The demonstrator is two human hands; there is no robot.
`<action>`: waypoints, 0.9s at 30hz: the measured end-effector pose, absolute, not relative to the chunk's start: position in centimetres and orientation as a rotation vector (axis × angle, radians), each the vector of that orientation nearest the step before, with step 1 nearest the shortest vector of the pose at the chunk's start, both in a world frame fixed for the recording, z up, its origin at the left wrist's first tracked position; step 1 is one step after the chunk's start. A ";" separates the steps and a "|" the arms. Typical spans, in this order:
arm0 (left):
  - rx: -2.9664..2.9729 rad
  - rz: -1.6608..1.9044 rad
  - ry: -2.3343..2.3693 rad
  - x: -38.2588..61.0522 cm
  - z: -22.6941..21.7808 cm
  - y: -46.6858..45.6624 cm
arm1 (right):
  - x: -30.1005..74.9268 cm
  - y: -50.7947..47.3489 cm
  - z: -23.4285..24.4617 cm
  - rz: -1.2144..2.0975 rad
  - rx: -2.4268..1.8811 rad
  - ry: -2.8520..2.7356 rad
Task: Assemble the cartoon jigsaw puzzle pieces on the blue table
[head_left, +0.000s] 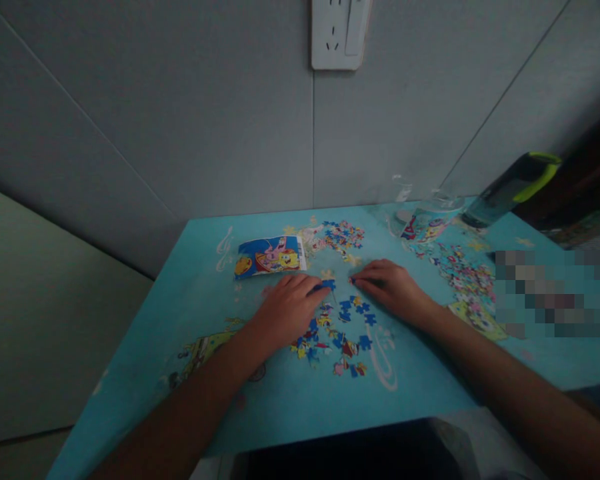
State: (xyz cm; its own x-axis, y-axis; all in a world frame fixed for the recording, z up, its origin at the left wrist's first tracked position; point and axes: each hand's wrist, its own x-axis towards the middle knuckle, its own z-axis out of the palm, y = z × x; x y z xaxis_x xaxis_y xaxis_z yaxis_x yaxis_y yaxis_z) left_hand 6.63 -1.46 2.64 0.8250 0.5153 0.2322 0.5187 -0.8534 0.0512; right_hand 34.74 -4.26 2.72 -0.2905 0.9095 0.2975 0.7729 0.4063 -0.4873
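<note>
My left hand (289, 307) lies on the blue table (290, 400), its fingertips closed on a small blue jigsaw piece (327, 285). Palm down, my right hand (390, 285) rests a little to the right, fingers curled together; what they hold, if anything, is hidden. Below and between both hands lies a cluster of loose puzzle pieces (337, 333), mostly blue, yellow and red. A cartoon reference picture (270, 256) lies flat beyond my left hand.
More loose pieces lie in a heap at the back (340, 237) and along the right (463, 270). A clear plastic container (427, 213) and a dark bottle with a green handle (513, 190) stand at the back right. A wall socket (337, 33) hangs above.
</note>
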 end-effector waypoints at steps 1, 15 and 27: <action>-2.992 -0.379 -0.844 6.6 2.6 -1.4 | 34.9 -4.3 2.6 0.319 -1.416 -2.193; -3.043 -0.508 -0.825 6.1 2.0 -1.2 | 35.1 -4.6 3.4 0.084 -1.531 -2.350; -3.005 -0.522 -0.843 6.5 2.0 -1.5 | 30.8 -5.5 2.7 0.120 -1.343 -2.384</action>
State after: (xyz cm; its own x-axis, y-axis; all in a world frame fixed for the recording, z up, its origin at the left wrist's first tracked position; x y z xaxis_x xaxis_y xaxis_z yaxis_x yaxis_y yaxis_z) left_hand 6.53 -1.53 2.03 0.8036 0.5096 0.3074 0.5021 -0.8579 0.1095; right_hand 30.79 -5.53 2.71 -0.4585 0.8365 0.3001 0.8021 0.5349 -0.2654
